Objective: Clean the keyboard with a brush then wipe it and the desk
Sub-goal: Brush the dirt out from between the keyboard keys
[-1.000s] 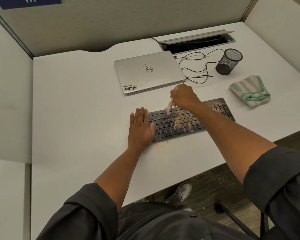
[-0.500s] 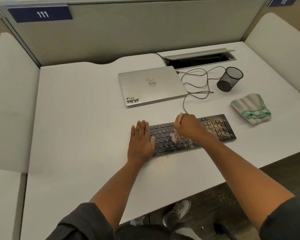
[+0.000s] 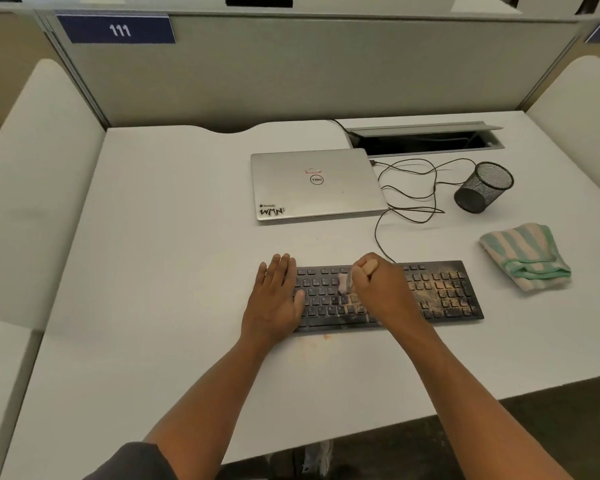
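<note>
A black keyboard lies on the white desk, its right half dusted with orange-brown crumbs. My right hand grips a small brush in a fist, its pale bristles down on the keys left of centre and the wooden handle end showing above my knuckles. My left hand lies flat with straight fingers on the keyboard's left end. A green and beige striped cloth sits folded to the right of the keyboard.
A shut silver laptop lies behind the keyboard. A black mesh pen cup lies tipped at the back right beside loose black cables. An open cable hatch is at the rear. Orange dust marks the desk by the keyboard's front edge.
My right hand has swept the brush from the keyboard's back edge down and leftward over the keys. My head has tilted up, showing more of the partition. My left hand stays put.
</note>
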Motion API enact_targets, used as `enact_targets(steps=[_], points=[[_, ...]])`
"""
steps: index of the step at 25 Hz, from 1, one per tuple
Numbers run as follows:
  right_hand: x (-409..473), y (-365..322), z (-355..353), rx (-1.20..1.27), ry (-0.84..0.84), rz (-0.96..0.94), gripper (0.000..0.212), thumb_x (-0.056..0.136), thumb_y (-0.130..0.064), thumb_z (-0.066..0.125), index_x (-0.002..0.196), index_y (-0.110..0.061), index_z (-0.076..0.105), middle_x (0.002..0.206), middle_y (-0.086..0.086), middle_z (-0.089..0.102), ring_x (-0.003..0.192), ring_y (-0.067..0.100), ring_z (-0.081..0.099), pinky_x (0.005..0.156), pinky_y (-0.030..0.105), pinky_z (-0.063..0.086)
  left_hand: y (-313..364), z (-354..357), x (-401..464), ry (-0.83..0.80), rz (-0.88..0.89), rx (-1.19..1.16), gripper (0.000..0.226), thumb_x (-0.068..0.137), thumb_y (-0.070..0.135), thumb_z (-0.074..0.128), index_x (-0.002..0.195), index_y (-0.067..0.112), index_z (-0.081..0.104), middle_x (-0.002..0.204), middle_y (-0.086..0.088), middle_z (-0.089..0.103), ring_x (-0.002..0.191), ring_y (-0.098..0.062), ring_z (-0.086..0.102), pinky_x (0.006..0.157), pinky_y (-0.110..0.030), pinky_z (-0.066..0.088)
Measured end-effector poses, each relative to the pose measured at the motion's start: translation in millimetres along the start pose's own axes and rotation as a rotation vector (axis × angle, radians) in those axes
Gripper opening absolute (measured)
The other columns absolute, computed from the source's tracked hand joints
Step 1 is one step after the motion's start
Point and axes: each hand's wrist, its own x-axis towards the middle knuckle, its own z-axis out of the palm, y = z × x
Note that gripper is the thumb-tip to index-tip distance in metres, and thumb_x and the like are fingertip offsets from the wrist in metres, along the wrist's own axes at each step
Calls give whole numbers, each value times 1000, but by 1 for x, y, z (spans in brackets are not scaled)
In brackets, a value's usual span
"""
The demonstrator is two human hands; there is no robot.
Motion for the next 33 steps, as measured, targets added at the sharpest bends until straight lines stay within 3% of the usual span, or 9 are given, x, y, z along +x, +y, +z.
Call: enact_targets(steps=[2, 5, 7, 10, 14, 18, 22, 25, 33], points=[[3, 1, 0, 63, -60, 14, 21, 98, -20, 50, 85, -16, 65, 72, -4, 71, 65, 16, 68, 53, 23, 52, -1, 1, 1, 14, 5, 5, 72, 99, 44, 22, 158, 4, 27, 165, -14, 28, 155, -28, 16, 128, -42, 2], [3, 8, -1, -10, -155, -2, 24, 97, -21, 48, 85, -12, 66, 73, 2, 72, 69, 20, 69, 67, 36, 58, 0, 1, 0, 25, 0, 13, 72, 99, 44, 22, 158, 4, 27, 165, -13, 29, 155, -27, 17, 128, -42, 3], [6, 11, -9, -87, -133, -12, 26, 98, -20, 46, 85, -10, 66, 73, 4, 72, 66, 16, 69, 64, 32, 57, 0, 1, 0, 29, -2, 18, 72, 99, 44, 21, 159, 5, 26, 165, -12, 27, 156, -26, 15, 128, -41, 2], [6, 17, -13, 62, -138, -32, 21, 99, -24, 47, 87, -17, 62, 69, 1, 72, 54, 6, 65, 52, 26, 52, 0, 2, -1, 36, -3, 15, 72, 99, 44, 21, 159, 6, 26, 165, -11, 27, 156, -25, 15, 128, -38, -1], [-5, 30, 0, 7, -172, -95, 21, 100, -27, 47, 84, -19, 58, 70, 1, 70, 63, 15, 67, 60, 36, 56, 1, 2, -1, 43, -7, 14, 71, 99, 44, 22, 158, 6, 27, 165, -11, 29, 155, -24, 16, 127, -37, 0], [1, 30, -10, 41, -34, -127, 22, 100, -22, 47, 85, -12, 58, 69, 3, 68, 63, 12, 65, 55, 27, 49, 2, 1, -1, 38, -17, 5, 71, 99, 45, 21, 159, 6, 27, 165, -10, 28, 156, -24, 16, 127, -37, -1], [-16, 31, 0, 43, -186, -128, 24, 99, -20, 46, 83, -9, 59, 68, 6, 69, 60, 18, 65, 61, 40, 57, 4, -2, -2, 24, -19, 8, 72, 98, 45, 21, 159, 6, 27, 165, -10, 28, 155, -24, 16, 127, -35, -2], [-10, 25, 7, 58, -136, -135, 26, 99, -20, 43, 83, -6, 57, 65, 8, 68, 61, 23, 66, 61, 45, 56, 4, -3, -2, 19, -21, 13, 72, 98, 45, 20, 159, 6, 25, 166, -10, 27, 156, -24, 15, 127, -35, -2], [0, 7, 7, -74, -150, -74, 33, 100, -20, 37, 75, -9, 56, 60, 3, 66, 60, 19, 66, 52, 25, 48, 3, -2, -2, 16, -18, 24, 70, 99, 43, 23, 159, 6, 26, 165, -10, 28, 155, -25, 16, 128, -38, 2]])
